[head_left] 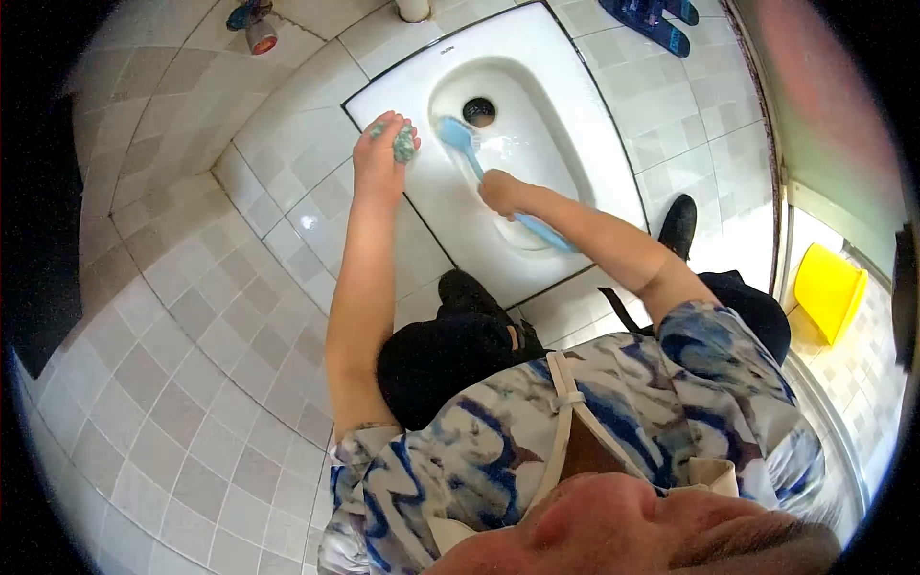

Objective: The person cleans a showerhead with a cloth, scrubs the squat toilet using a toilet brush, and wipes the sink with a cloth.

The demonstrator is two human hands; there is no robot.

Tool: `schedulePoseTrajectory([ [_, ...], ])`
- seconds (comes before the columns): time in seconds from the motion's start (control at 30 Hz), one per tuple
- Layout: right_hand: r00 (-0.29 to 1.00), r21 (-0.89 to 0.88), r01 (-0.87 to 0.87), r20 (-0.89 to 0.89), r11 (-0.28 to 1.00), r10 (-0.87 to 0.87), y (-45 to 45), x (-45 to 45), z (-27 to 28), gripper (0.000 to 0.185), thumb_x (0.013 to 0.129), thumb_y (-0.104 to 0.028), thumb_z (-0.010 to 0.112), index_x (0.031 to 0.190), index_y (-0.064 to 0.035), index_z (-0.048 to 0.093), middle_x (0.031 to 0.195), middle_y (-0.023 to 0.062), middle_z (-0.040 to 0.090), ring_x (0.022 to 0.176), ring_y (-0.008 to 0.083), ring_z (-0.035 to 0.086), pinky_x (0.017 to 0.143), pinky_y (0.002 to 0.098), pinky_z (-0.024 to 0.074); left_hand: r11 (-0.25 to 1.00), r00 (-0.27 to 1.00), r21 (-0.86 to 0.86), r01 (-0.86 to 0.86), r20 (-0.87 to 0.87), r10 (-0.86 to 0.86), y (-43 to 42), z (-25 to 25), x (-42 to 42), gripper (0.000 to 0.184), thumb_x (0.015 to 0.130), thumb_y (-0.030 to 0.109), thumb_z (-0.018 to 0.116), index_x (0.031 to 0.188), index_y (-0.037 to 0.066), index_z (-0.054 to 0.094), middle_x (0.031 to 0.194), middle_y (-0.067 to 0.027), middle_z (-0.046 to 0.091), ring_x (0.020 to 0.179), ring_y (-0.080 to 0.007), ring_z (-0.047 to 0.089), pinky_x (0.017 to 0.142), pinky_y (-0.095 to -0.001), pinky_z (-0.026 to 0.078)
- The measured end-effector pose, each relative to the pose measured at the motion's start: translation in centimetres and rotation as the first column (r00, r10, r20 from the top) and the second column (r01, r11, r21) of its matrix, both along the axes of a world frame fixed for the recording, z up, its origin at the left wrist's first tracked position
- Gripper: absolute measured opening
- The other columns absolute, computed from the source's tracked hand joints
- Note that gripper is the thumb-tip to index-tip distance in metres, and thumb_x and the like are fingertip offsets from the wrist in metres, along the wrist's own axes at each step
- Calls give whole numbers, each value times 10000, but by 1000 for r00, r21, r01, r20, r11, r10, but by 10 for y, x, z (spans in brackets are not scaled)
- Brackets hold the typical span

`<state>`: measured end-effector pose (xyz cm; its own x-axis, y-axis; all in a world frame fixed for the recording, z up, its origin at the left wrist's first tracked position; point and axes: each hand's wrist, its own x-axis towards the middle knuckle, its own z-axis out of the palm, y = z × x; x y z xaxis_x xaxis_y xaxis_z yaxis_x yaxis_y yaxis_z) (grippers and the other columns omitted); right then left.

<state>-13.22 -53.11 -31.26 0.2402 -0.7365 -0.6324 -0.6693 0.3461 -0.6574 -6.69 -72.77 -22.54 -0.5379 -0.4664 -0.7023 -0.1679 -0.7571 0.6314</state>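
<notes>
A white squat toilet is set into the tiled floor in front of me, with a round dark drain hole at the far end of its bowl. My right hand is wrapped round the handle of a light blue toilet brush. The brush head touches the inner left side of the bowl, close to the drain hole. Over the toilet's left rim, my left hand grips a crumpled green-and-white cloth or scrubbing pad, bunched in the fingers; its exact kind is unclear.
Blue patterned slippers lie at the top right. A yellow plastic container or dustpan stands at the far right beyond a door track. A tap projects from the tiled wall at upper left, and a white pipe rises behind the toilet.
</notes>
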Motion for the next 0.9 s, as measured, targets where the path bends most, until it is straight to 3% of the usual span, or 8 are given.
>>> schedulePoseTrajectory([
  [0.1, 982, 154, -25, -182, 988, 53, 13, -9, 22, 293, 845, -111, 432, 616, 27, 549, 652, 220, 597, 628, 354, 622, 618, 425, 506, 1000, 998, -2, 11, -62, -11, 6, 4, 0, 339, 814, 74, 625, 1115, -5, 488, 954, -131, 576, 819, -228, 589, 695, -345, 521],
  [0.27, 638, -13, 731, -342, 683, -690, -22, -28, 27, 509, 809, -85, 461, 1266, 77, 308, 876, 272, 617, 804, 387, 623, 724, 452, 497, 999, 999, -39, 12, -50, -14, 6, 8, -1, 363, 804, 75, 641, 1118, -29, 490, 942, -142, 580, 802, -232, 596, 680, -332, 524],
  [0.37, 751, 147, 659, -194, 738, -631, -7, 27, 41, 651, 808, -46, 429, 1366, 77, 117, 934, 305, 589, 854, 409, 604, 762, 466, 474, 999, 1000, -51, -11, -2, 11, 2, 11, 2, 376, 800, 76, 648, 1122, -34, 487, 936, -144, 583, 786, -232, 601, 662, -326, 525],
  [0.6, 938, 196, 344, -108, 918, -328, 66, 8, 55, 528, 846, -59, 380, 1349, 21, 239, 958, 294, 586, 875, 410, 599, 770, 482, 457, 1000, 999, -14, -16, -50, 15, 6, 4, 0, 366, 801, 77, 648, 1117, -30, 496, 938, -142, 586, 782, -231, 604, 671, -335, 530],
  [0.8, 585, 15, 809, -103, 587, -804, -30, 26, 20, 332, 812, -77, 431, 1082, 113, 407, 881, 280, 607, 799, 424, 609, 720, 477, 491, 998, 999, -52, 44, -17, -44, 5, 9, 2, 362, 803, 62, 640, 1118, -32, 488, 931, -146, 584, 781, -239, 604, 666, -349, 533],
  [0.83, 859, -75, 474, -181, 877, -480, -6, 40, 5, 373, 804, -97, 459, 1105, 114, 397, 834, 258, 615, 742, 415, 615, 702, 465, 490, 999, 999, -24, 28, -19, -29, 4, 3, 1, 353, 800, 54, 641, 1108, -32, 492, 926, -149, 584, 779, -241, 604, 662, -353, 533],
  [0.87, 675, 248, 725, -72, 642, -734, 5, 43, 50, 439, 813, -125, 461, 1157, 136, 382, 886, 269, 604, 811, 395, 615, 753, 442, 487, 999, 999, -21, 40, -12, -40, 2, -1, 1, 353, 800, 54, 641, 1108, -32, 492, 926, -149, 584, 779, -241, 604, 662, -353, 533],
  [0.9, 901, 135, 431, -117, 892, -417, 37, 53, 28, 400, 847, -121, 413, 1183, 87, 350, 928, 313, 581, 839, 416, 606, 775, 470, 468, 1000, 1000, -23, 3, 0, -3, 0, -4, 0, 343, 798, 52, 643, 1097, -31, 497, 923, -147, 585, 775, -241, 605, 661, -354, 533],
])
